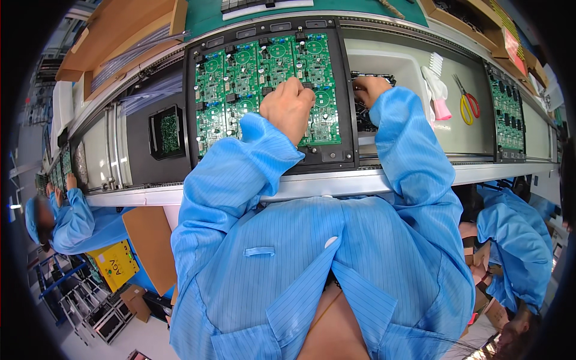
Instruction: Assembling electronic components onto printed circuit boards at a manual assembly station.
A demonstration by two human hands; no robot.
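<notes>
My left hand (288, 111) rests over a panel of green circuit boards (243, 75) held in a black frame (345, 120). Its fingers are pinched together at a board in the right-hand column, and what they hold, if anything, is hidden beneath them. Small black blocks, blue parts and white parts stand on the boards. To the right, my right hand (371, 90) dips into a white bin (408, 63) that holds black parts (366, 117). Its fingers curl down among those parts; their tips are partly hidden.
Right of the bin lie white gloves (434, 87) and scissors with red and yellow handles (468, 108). Another framed panel (507, 111) sits farther right. A small black tray (167, 132) and a cardboard box (126, 36) are at left. Co-workers in blue (75, 219) work on both sides.
</notes>
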